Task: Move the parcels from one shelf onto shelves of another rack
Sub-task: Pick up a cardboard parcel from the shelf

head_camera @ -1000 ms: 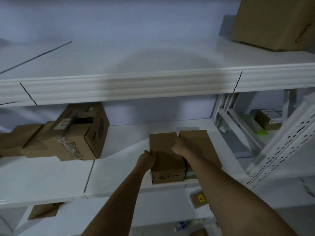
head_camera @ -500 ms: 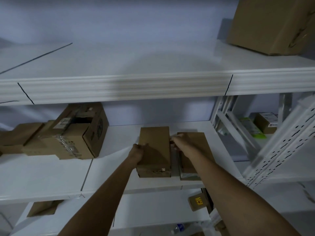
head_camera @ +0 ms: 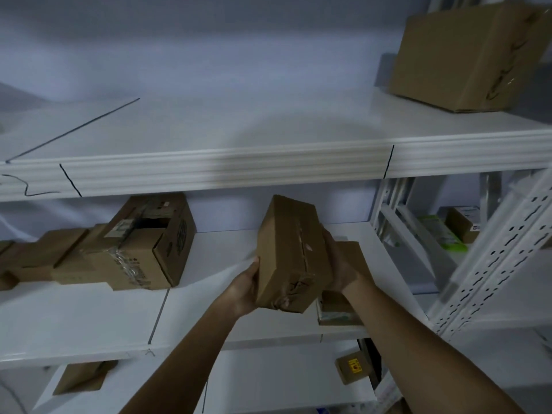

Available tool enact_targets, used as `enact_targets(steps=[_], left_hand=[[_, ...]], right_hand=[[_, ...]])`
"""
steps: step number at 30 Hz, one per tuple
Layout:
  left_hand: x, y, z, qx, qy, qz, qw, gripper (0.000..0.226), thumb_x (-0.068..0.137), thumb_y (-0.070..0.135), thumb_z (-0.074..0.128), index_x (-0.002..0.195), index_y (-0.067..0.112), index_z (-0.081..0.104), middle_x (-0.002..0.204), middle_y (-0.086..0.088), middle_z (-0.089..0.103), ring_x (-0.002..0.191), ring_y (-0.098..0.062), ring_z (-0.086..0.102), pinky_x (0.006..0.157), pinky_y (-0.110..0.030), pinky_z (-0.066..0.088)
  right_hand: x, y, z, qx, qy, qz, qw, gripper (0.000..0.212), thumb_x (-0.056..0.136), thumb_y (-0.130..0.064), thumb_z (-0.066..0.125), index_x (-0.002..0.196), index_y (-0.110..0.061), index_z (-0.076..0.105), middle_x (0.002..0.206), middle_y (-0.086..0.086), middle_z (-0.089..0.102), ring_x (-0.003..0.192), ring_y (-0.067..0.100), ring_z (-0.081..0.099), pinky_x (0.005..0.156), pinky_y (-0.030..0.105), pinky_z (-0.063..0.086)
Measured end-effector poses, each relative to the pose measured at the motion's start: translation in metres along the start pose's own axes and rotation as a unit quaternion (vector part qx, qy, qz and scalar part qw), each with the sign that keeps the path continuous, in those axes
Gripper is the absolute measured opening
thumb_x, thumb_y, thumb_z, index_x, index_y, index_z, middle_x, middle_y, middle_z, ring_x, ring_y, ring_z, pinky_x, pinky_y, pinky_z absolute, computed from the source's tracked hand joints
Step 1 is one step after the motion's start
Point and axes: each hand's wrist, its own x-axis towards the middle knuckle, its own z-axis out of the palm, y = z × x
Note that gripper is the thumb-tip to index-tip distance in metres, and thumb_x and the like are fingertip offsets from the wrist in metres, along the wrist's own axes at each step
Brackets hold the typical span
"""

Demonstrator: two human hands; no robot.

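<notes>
A brown cardboard parcel (head_camera: 291, 252) with crumpled tape at its near end is tilted up off the middle shelf (head_camera: 209, 339). My left hand (head_camera: 246, 286) grips its left side and my right hand (head_camera: 339, 264) holds its right side. Behind my right wrist a second brown parcel (head_camera: 354, 258) still lies flat on the same shelf, partly hidden by my arm.
A cluster of taped boxes (head_camera: 134, 249) fills the left of the middle shelf. A big carton (head_camera: 466, 52) stands on the top shelf at the right. Another rack with a perforated post (head_camera: 490, 258) stands to the right, holding small packages (head_camera: 461, 224). Small boxes (head_camera: 352, 367) lie on the lower shelf.
Both hands have lifted the left parcel off the shelf and tipped its far end upward. The neighbouring parcel stayed in place.
</notes>
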Motion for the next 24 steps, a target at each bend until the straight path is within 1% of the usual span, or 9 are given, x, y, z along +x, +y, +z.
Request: enact_targets(steps=[2, 4, 6, 8, 9, 12, 15, 18, 24], left_hand=[[0.002, -0.002, 0.004, 0.018, -0.003, -0.002, 1.0, 0.054, 0.102, 0.052, 0.034, 0.134, 0.016, 0.059, 0.133, -0.016, 0.066, 0.118, -0.034, 0.062, 0.104, -0.053, 0.047], [0.005, -0.001, 0.006, 0.071, 0.012, 0.016, 0.997, 0.048, 0.103, 0.045, 0.039, 0.133, 0.014, 0.06, 0.122, -0.012, 0.071, 0.11, -0.031, 0.066, 0.093, -0.046, 0.054], [0.008, 0.004, 0.007, 0.135, 0.059, 0.045, 0.988, 0.04, 0.102, 0.034, 0.049, 0.131, 0.009, 0.06, 0.12, -0.012, 0.069, 0.102, -0.027, 0.067, 0.087, -0.038, 0.055], [0.008, 0.01, 0.008, 0.137, 0.082, 0.063, 0.985, 0.036, 0.1, 0.037, 0.051, 0.121, 0.01, 0.063, 0.122, -0.014, 0.067, 0.105, -0.028, 0.067, 0.091, -0.038, 0.054], [0.005, 0.013, 0.01, 0.112, 0.062, 0.063, 0.99, 0.039, 0.099, 0.044, 0.05, 0.115, 0.012, 0.066, 0.115, -0.013, 0.069, 0.101, -0.027, 0.068, 0.088, -0.039, 0.055], [-0.008, 0.019, 0.018, 0.101, -0.013, 0.069, 0.992, 0.065, 0.084, 0.065, 0.059, 0.122, 0.014, 0.069, 0.113, -0.014, 0.076, 0.101, -0.03, 0.074, 0.093, -0.045, 0.055], [-0.017, 0.018, 0.03, 0.218, 0.059, 0.095, 0.969, 0.122, 0.05, 0.072, 0.079, 0.146, 0.01, 0.04, 0.142, -0.017, 0.057, 0.127, -0.036, 0.058, 0.11, -0.053, 0.045], [-0.012, 0.02, 0.031, 0.307, 0.197, 0.124, 0.923, 0.109, 0.067, 0.058, 0.08, 0.147, 0.008, 0.026, 0.149, -0.015, 0.041, 0.135, -0.035, 0.046, 0.112, -0.05, 0.043], [-0.008, 0.024, 0.021, 0.266, 0.143, 0.13, 0.944, 0.09, 0.075, 0.055, 0.075, 0.142, 0.008, 0.035, 0.139, -0.013, 0.055, 0.121, -0.029, 0.057, 0.091, -0.043, 0.053]], right_hand=[[-0.01, 0.005, 0.006, 0.034, -0.071, -0.003, 0.997, 0.055, 0.062, -0.037, 0.093, 0.102, -0.002, 0.079, 0.101, 0.021, 0.078, 0.094, 0.036, 0.075, 0.083, 0.045, 0.061], [-0.024, 0.007, 0.011, 0.05, -0.119, -0.027, 0.991, 0.044, 0.092, -0.02, 0.068, 0.12, 0.014, 0.065, 0.123, 0.034, 0.065, 0.116, 0.046, 0.064, 0.101, 0.046, 0.05], [-0.023, 0.008, 0.007, 0.021, -0.034, -0.016, 0.999, 0.042, 0.104, -0.021, 0.043, 0.106, 0.005, 0.075, 0.107, 0.03, 0.074, 0.096, 0.037, 0.075, 0.085, 0.038, 0.06], [-0.018, 0.003, 0.007, -0.138, 0.173, -0.027, 0.975, 0.04, 0.103, -0.037, 0.047, 0.083, -0.021, 0.077, 0.083, 0.009, 0.075, 0.067, 0.019, 0.076, 0.062, 0.027, 0.06], [-0.012, -0.001, 0.007, -0.165, 0.218, -0.027, 0.962, 0.036, 0.097, -0.047, 0.054, 0.083, -0.02, 0.073, 0.084, 0.007, 0.072, 0.07, 0.02, 0.074, 0.068, 0.029, 0.058], [0.011, -0.003, 0.01, -0.225, 0.265, 0.026, 0.937, 0.049, 0.092, -0.061, 0.053, 0.103, -0.013, 0.063, 0.103, 0.013, 0.065, 0.093, 0.026, 0.063, 0.09, 0.038, 0.047], [0.027, 0.002, 0.016, -0.23, 0.297, 0.034, 0.926, 0.076, 0.092, -0.063, 0.049, 0.142, -0.005, 0.047, 0.141, 0.016, 0.055, 0.126, 0.031, 0.055, 0.101, 0.039, 0.044], [0.031, 0.006, 0.02, -0.203, 0.308, -0.012, 0.93, 0.087, 0.075, -0.067, 0.069, 0.139, -0.009, 0.054, 0.127, 0.016, 0.066, 0.109, 0.03, 0.067, 0.081, 0.038, 0.058], [0.034, 0.009, 0.029, -0.242, 0.321, -0.118, 0.908, 0.076, 0.064, -0.056, 0.084, 0.119, -0.018, 0.046, 0.109, 0.01, 0.07, 0.092, 0.027, 0.072, 0.081, 0.046, 0.062]])
